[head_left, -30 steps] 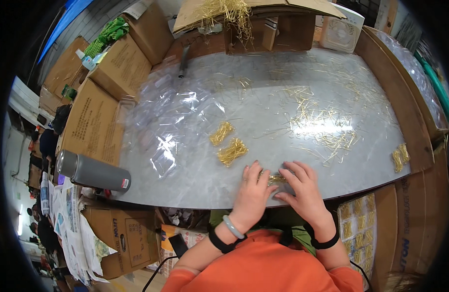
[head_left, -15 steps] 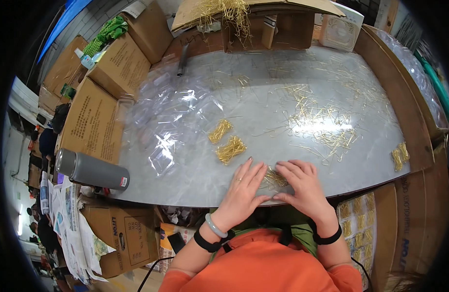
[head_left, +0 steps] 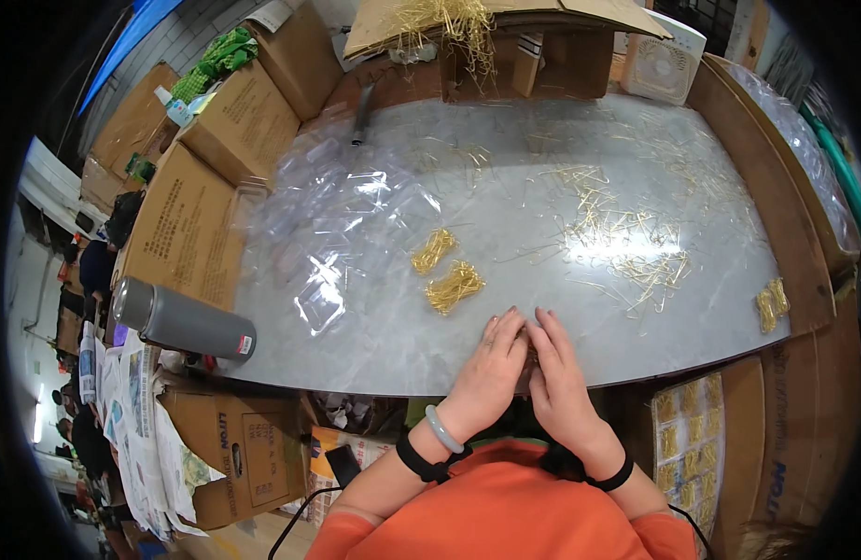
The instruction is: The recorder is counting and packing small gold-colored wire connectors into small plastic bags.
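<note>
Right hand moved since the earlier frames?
Yes. Against the rightmost gold bundle on the table, the right hand has shifted left, away from it and in toward the left hand.

Observed: grey marbled table (head_left: 384,350); gold bent-wire hooks (head_left: 455,287); colourless transparent plastic trays (head_left: 320,306); dark-grey cylindrical bottle (head_left: 195,320), left edge.

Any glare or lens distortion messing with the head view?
Head view: white glare washes out part of the scattered gold wire hooks; reflections streak the clear plastic trays; fisheye bows the gray tabletop along its near edge; corners go black; left hand and right hand look fairly sharp.
</note>
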A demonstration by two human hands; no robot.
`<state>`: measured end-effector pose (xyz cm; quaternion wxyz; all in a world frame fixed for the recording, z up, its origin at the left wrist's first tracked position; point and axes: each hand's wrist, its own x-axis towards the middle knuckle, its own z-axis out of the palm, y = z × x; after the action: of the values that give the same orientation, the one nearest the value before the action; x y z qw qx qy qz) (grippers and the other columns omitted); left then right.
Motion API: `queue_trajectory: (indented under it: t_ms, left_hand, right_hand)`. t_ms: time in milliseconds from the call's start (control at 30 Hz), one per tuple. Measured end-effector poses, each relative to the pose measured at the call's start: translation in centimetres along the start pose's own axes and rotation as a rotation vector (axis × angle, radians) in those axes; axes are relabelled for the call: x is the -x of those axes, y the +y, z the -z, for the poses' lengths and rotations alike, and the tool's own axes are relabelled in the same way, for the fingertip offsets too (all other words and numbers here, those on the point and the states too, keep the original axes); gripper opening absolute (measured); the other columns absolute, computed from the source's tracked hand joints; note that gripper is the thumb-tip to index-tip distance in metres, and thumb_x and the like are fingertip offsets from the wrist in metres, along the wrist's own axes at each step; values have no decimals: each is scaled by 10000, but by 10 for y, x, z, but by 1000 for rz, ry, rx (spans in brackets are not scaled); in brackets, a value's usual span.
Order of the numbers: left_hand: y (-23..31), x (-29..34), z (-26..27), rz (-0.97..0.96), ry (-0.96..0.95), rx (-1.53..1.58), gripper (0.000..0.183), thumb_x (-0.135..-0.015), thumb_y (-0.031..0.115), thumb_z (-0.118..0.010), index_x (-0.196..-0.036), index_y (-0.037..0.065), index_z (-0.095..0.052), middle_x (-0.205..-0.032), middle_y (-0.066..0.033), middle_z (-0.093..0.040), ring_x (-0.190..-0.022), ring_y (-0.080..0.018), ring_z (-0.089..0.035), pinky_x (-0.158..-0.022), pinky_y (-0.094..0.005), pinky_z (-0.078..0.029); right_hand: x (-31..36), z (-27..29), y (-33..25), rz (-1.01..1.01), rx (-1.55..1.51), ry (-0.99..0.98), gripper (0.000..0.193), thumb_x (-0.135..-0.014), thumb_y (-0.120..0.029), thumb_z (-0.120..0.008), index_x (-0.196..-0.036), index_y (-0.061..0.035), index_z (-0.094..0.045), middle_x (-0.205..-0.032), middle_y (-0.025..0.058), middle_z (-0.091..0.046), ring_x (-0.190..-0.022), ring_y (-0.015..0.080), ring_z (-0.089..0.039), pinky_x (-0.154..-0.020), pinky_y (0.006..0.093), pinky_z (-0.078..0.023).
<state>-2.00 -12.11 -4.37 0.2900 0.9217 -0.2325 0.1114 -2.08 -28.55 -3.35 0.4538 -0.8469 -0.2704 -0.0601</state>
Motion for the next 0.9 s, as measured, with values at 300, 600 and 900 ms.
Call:
queue_trajectory:
  t_ms: [300,600,900]
  left_hand:
    - [0,2,10,47,21,214,451,-872,-38,-683,-1299,-51,-540,-1386,-243,-486,-1359,-460,-463,-1117,-474,-444]
    - [19,13,3,129,101,131,475,-869,-22,-707,-1316,-54,-551,-1343,-242,-517,-1320,-453,-499,-1081,-474,-463]
    - [14,16,14,88,63,180,609,-852,-30,-700,-1415,-67,-472,-1440,-251,-444,-1349,-444,-475,-1097,-461,-457]
  right_hand:
    - [-9,22,10,115,347,-64,453,-865,-50,-730,-1303,-28,-614,-1309,134,-635,-1251,348,-561,-1053,458,-450]
    - [9,9,2,-50,107,105,484,-903,109,-545,-1380,28,-536,-1460,254,-489,-1333,446,-489,-1104,475,-429]
    - [-8,27,-1,64,231,-106,577,-899,12,-653,-1448,16,-476,-1551,230,-428,-1416,445,-419,-1150,491,-399]
